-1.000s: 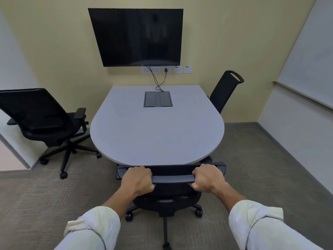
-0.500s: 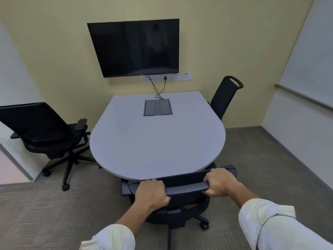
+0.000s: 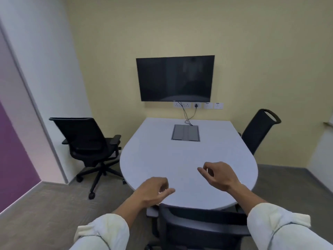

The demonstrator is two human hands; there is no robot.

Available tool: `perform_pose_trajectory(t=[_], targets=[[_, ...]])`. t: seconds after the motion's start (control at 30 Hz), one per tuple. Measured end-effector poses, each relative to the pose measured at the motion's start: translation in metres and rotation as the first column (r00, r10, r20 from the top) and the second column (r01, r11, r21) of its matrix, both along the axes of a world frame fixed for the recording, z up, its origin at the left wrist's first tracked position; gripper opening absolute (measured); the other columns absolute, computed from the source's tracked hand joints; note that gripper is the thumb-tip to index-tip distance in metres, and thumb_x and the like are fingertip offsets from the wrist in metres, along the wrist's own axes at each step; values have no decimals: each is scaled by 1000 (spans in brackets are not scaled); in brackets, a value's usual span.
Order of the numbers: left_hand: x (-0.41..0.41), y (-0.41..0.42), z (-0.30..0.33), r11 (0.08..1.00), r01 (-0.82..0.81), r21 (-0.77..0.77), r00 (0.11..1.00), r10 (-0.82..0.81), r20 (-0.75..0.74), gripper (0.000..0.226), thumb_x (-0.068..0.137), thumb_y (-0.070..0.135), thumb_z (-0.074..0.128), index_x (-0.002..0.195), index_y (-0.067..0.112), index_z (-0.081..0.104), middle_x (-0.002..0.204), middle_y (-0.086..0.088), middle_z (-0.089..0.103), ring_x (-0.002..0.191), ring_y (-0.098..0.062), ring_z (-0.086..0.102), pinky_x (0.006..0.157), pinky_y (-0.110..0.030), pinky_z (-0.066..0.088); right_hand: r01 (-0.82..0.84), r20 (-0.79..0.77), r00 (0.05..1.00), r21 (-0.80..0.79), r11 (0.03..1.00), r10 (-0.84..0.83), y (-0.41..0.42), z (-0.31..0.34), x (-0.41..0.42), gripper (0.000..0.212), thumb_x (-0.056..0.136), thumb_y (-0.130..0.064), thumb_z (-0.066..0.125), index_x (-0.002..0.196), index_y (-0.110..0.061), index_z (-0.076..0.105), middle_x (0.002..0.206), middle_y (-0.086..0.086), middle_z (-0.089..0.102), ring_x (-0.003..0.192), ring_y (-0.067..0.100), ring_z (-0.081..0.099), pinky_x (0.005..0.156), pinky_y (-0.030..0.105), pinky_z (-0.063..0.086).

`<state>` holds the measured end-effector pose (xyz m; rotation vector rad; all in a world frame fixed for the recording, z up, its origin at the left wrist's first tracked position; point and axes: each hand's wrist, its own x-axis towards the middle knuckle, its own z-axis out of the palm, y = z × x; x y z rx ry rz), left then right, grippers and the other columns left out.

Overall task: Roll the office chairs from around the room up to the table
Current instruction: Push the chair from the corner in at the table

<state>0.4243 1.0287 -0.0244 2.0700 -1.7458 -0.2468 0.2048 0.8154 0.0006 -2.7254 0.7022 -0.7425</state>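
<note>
Black mesh chair (image 3: 201, 224) is now tucked right up against the rounded near end of the grey table (image 3: 180, 159), its backrest top just below the table edge. Half a second ago both hands were clamped on that backrest; now they've let go and are up over the tabletop, holding nothing. Left hand (image 3: 153, 191) has loosely curled fingers with the thumb sticking out, right hand (image 3: 220, 175) is half-open with fingers bent, well apart from the left one. View has also swung up and to the left, so way more wall shows and the TV (image 3: 175, 78) sits lower in the shot.

Second chair (image 3: 90, 148) is off to the left near the white wall, close to the table edge but turned away from it. Third chair (image 3: 259, 130) stands at the table's far right side, only its back visible. Cables (image 3: 187, 116) drop from the wall sockets toward the table's hatch (image 3: 185, 132).
</note>
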Motion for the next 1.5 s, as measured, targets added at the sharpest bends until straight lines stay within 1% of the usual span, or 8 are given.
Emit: perform_pose_trajectory(t=[0.1, 0.2, 0.33, 0.5, 0.63, 0.97, 1.13, 1.5], targets=[[45, 18, 16, 997, -79, 10, 994, 78, 79, 41, 92, 66, 45, 88, 27, 56, 89, 9, 63, 80, -10, 56, 73, -33, 50, -46, 19, 999, 10, 999, 46, 8, 6, 49, 43, 93, -59, 48, 58, -35, 44, 44, -13, 47, 48, 8, 51, 48, 23, 35], [99, 47, 24, 987, -160, 27, 974, 154, 169, 37, 93, 63, 46, 85, 28, 52, 81, 15, 54, 72, -6, 49, 64, -30, 40, -114, -56, 992, 2, 993, 114, 23, 6, 104, 42, 93, -60, 47, 59, -34, 45, 46, -13, 49, 48, 7, 51, 49, 23, 34], [178, 91, 29, 954, -299, -4, 926, 292, 241, 37, 93, 60, 48, 77, 26, 47, 75, 11, 52, 69, -11, 50, 59, -31, 37, -213, -176, 963, -24, 977, 206, 46, 9, 186, 40, 96, -60, 45, 70, -31, 55, 56, -12, 57, 53, 7, 54, 53, 20, 34], [278, 143, 36, 889, -438, -134, 859, 458, 228, 35, 94, 57, 52, 76, 27, 44, 77, 10, 51, 66, -9, 47, 56, -26, 34, -278, -267, 927, -24, 960, 262, 83, 17, 304, 33, 97, -60, 42, 87, -34, 59, 76, -12, 65, 67, 5, 58, 58, 20, 36], [355, 187, 39, 844, -515, -149, 809, 536, 240, 34, 94, 57, 51, 84, 25, 46, 84, 9, 51, 73, -12, 48, 61, -28, 35, -325, -351, 889, -25, 946, 296, 115, 26, 407, 35, 97, -60, 42, 103, -31, 61, 92, -11, 68, 82, 9, 59, 73, 32, 50], [503, 251, 51, 749, -632, -201, 699, 662, 270, 43, 99, 53, 48, 119, 15, 53, 115, -3, 59, 99, -21, 57, 78, -31, 42, -385, -261, 900, -96, 918, 350, 191, 35, 607, 50, 96, -53, 45, 134, -20, 51, 129, 0, 57, 117, 18, 54, 93, 36, 48], [572, 253, 49, 712, -666, -223, 647, 700, 302, 49, 98, 54, 48, 124, 13, 54, 119, -6, 60, 109, -25, 55, 91, -38, 47, -350, -230, 919, -95, 932, 321, 192, 33, 687, 60, 93, -56, 47, 138, -17, 45, 131, 5, 56, 117, 24, 52, 96, 39, 47], [729, 212, 47, 686, -713, -145, 632, 718, 292, 56, 100, 55, 45, 137, 13, 46, 134, -7, 54, 118, -22, 53, 100, -36, 44, -326, -208, 926, -17, 945, 316, 154, 40, 884, 70, 93, -56, 52, 142, -8, 38, 141, 13, 48, 128, 29, 46, 104, 41, 42]])
